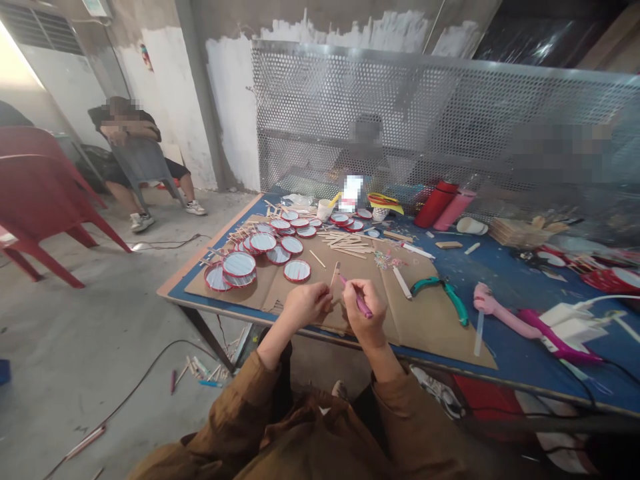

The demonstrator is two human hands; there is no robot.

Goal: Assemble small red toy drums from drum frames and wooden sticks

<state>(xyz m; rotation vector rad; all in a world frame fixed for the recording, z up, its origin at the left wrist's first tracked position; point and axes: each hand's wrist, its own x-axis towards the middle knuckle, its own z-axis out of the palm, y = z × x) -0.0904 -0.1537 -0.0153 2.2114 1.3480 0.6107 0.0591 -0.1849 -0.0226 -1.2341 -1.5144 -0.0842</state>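
Observation:
My left hand [310, 303] pinches a thin wooden stick [335, 273] that points up and away from me over the cardboard sheet. In my right hand [366, 312] is a slim purple pen [364, 306], its tip close to the stick; whether they touch I cannot tell. Beyond my hands lies a pile of flat wooden sticks [347, 243]. Several red-rimmed discs with white faces, like small drumheads [297, 270], are grouped to the left, some stacked. A single stick [317, 259] rests between the discs and the pile.
Cardboard [425, 327] covers part of the blue table [510, 273]. Green-handled pliers [453, 300], a pink glue gun [507, 317] and a power strip [575, 347] lie right. Red bottle [436, 205], paper cup [325, 211] and glowing phone [351, 193] stand behind. A person [130, 127] sits left.

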